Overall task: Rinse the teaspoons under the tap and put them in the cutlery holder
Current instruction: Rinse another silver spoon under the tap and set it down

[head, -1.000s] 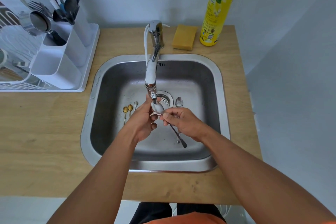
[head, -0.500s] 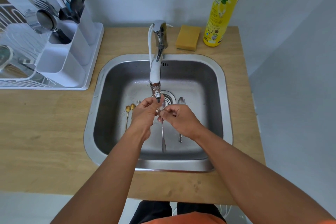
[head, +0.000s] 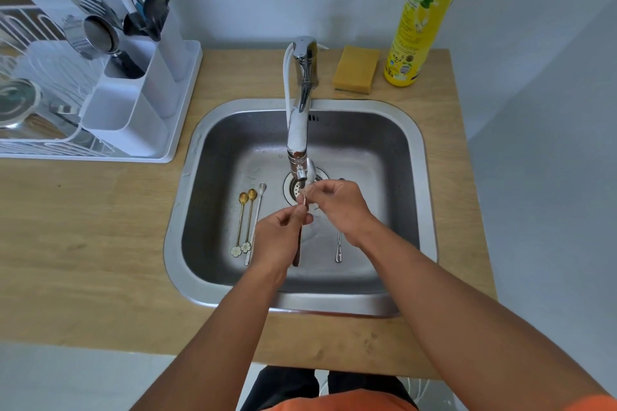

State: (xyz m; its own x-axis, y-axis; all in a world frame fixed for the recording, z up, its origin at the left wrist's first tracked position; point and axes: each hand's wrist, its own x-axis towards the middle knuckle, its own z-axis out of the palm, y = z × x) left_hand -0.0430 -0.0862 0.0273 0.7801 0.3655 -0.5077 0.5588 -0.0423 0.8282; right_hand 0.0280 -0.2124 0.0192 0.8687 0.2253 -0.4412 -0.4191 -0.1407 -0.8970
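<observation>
Step in hand: rinsing one teaspoon (head: 302, 210) under the tap (head: 298, 140), centre of the frame, over the sink (head: 422, 177).
Left hand (head: 280, 237): closed, pinching the spoon's handle partway down.
Right hand (head: 337, 203): closed, fingertips pinching the handle just below the bowl.
Doing it well: I would keep the bowl right under the spout, turn the handle between the fingers so both faces get water, and hold firmly, since wet metal slips.
Waiting spoons: two gold ones (head: 245, 220) and a silver one (head: 255, 220) lie left of the drain; another (head: 339, 248) lies lower right, partly under the right hand.
Cutlery holder (head: 133, 103): upper left, on the tabletop (head: 83, 227).
Change: half a second ago both hands met at the spout; now the left has slid lower down the handle.
</observation>
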